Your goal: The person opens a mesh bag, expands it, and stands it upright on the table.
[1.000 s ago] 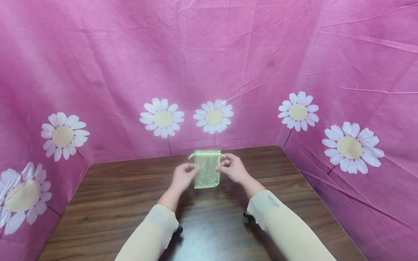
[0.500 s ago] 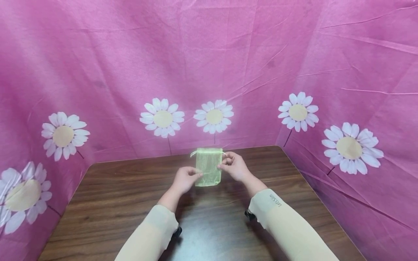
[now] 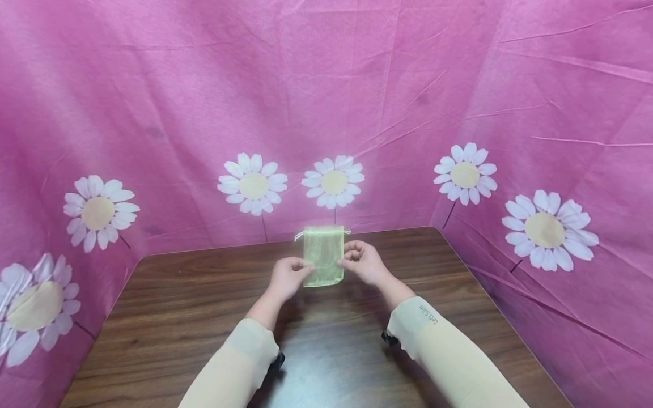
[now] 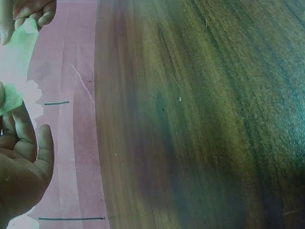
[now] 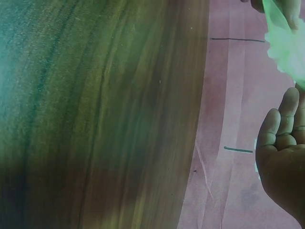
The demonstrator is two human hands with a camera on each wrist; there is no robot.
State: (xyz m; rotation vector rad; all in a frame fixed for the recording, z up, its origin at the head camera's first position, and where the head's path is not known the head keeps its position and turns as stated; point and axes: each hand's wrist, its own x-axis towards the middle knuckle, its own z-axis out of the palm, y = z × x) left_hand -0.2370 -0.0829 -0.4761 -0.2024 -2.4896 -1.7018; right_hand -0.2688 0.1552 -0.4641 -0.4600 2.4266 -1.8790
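Since both bare hands are busy with one small thing, my read is that the step in hand is holding up a pale yellow-green, sheer rectangular drawstring pouch [image 3: 325,249] and spreading it flat by its sides. It's upright between the hands, seemingly off the dark brown wood-grain table [image 3: 194,317] near its far edge, with the pink daisy-print cloth [image 3: 306,85] behind.

The left hand [image 3: 287,277] pinches the pouch's left side, thumb in front, fairly low down. The right hand [image 3: 366,263] pinches the opposite side a touch higher, its spare fingers off the fabric. So the hands are apart, with just the pouch between them.

As for the next move, I'd say it calls for a light, even pinch, because fabric this thin would probably crumple or slip if one side let go. Getting inside would mean one hand shifting up to the mouth, I think.

Looks-wise, it's see-through and a bit shiny, with a faint line running across the lower part. White cords [image 3: 299,234] poke out both sides near the top, the left one sticking out further. I can't spot anything inside, and can't tell if the mouth is drawn tight. Both wrist cams wash it out badly.
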